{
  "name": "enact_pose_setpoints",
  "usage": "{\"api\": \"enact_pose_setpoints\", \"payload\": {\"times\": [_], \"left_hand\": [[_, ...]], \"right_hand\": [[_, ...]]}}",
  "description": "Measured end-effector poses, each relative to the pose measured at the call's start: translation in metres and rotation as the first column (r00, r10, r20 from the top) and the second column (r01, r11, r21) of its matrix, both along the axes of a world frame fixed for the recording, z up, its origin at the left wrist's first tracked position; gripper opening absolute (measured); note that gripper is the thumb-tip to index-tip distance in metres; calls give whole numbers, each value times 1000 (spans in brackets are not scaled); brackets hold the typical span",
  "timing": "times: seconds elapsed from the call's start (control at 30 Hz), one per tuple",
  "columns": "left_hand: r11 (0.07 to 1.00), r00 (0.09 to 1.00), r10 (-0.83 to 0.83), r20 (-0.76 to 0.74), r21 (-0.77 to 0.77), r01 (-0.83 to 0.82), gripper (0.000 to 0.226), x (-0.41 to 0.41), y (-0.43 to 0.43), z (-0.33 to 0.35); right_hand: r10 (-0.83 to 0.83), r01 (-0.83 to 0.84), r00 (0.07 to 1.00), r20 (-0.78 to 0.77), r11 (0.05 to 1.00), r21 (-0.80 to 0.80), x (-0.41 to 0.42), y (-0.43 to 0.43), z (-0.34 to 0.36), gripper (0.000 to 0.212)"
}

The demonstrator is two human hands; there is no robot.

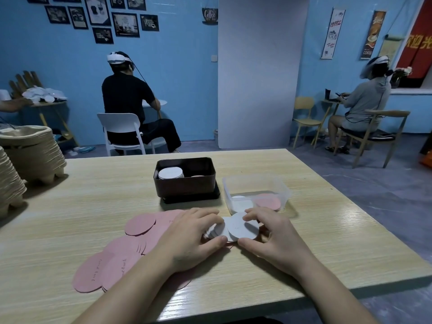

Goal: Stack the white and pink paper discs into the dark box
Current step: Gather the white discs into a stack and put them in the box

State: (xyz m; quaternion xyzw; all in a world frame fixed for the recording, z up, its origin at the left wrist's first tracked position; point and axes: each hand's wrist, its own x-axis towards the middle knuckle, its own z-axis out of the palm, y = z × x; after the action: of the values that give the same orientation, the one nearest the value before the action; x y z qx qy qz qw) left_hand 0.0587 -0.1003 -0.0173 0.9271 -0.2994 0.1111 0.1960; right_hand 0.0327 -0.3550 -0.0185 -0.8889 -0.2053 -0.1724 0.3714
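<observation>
I have both hands, left hand (191,239) and right hand (273,239), pinching the white discs (236,226) between them on the tabletop (93,197), with the dark box (184,183) at twelve o'clock, slightly nearer my left.

A clear tub (256,183) is standing on the wooden table (98,202), right of centre. At the left edge, two stacks of pulp trays (32,155) are sitting on the table. Behind, a person in black (127,94) is sitting on a white chair (119,127), back to the camera, and is wearing a white headset. At the right, a person in grey (367,99) is sitting on a wooden chair (383,134) at a small table; a yellow chair (305,118) is standing just beside. Framed pictures (98,15) are hanging on the blue wall (177,78), and coffee posters (333,33) are hanging further right.
</observation>
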Motion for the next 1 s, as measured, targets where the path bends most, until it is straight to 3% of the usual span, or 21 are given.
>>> {"api": "enact_pose_setpoints", "payload": {"times": [0.23,0.43,0.77,1.0], "left_hand": [[998,999,-25,31,-51,27,45,5,-1,-3],[990,999,-33,15,-133,35,31,3,1,-3],[995,999,-35,4,-98,35,37,-3,0,5],[975,1000,8,16,-222,-5,42,-8,7,3]], "right_hand": [[-10,9,1000,-23,999,-43,0,1,2,44],[-16,15,999,-29,999,-37,1,1,-1,42],[-14,13,999,-31,1000,-29,2,1,-2,44],[-46,47,998,-33,999,14,3,-1,-5,49]]}}
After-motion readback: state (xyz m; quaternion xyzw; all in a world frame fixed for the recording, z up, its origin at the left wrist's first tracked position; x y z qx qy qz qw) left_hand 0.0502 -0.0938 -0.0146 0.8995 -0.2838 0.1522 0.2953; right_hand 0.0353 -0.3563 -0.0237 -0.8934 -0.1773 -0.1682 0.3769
